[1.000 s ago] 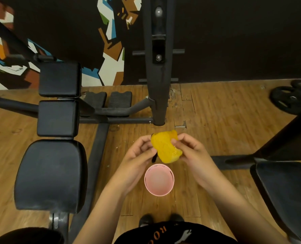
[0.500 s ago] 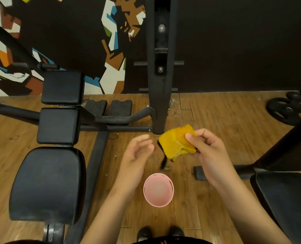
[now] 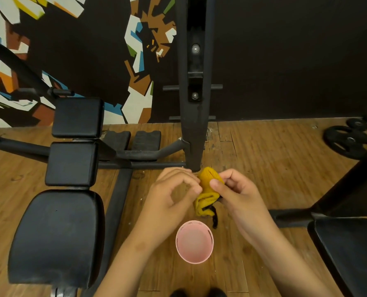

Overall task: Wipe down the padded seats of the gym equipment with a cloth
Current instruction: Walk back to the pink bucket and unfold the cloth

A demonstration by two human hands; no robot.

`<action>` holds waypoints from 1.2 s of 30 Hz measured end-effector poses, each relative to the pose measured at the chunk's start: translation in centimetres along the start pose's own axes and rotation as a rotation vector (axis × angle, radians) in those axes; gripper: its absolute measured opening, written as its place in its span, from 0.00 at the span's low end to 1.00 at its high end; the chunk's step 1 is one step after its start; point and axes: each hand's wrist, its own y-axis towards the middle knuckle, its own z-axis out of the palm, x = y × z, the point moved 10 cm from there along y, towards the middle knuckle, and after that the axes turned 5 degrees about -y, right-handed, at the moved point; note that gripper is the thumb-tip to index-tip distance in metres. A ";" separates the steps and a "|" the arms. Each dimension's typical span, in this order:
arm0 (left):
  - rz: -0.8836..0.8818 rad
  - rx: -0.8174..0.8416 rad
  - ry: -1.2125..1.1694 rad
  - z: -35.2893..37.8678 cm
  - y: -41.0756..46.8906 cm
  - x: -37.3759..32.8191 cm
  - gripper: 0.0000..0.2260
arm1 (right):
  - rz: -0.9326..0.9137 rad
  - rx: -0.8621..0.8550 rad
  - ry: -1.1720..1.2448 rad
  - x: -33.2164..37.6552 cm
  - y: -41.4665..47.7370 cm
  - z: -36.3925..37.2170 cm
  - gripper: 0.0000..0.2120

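The right hand (image 3: 240, 198) pinches the bunched yellow cloth (image 3: 208, 180) above the pink cup (image 3: 194, 243); the left hand (image 3: 171, 196) curls its fingers (image 3: 196, 189) against it, grip unclear; the padded seat (image 3: 56, 234) lies left.

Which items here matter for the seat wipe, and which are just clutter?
Job:
- yellow cloth, held in right hand, left hand at its edge
- left seat pad
- right seat pad
- pink tub, probably

Lying about:
- weight plates
- upright post
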 end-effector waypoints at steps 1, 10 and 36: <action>0.018 0.020 0.033 0.3 -0.1 -0.6 0.10 | -0.003 -0.014 -0.001 0.0 0.0 -0.1 0.05; 0.016 0.009 0.034 0.5 -0.2 -0.6 0.04 | -0.023 0.009 -0.017 0.4 0.0 0.5 0.08; -0.174 -0.337 -0.315 -1.2 -1.1 2.2 0.06 | 0.192 -0.101 0.096 -3.3 0.2 -0.4 0.28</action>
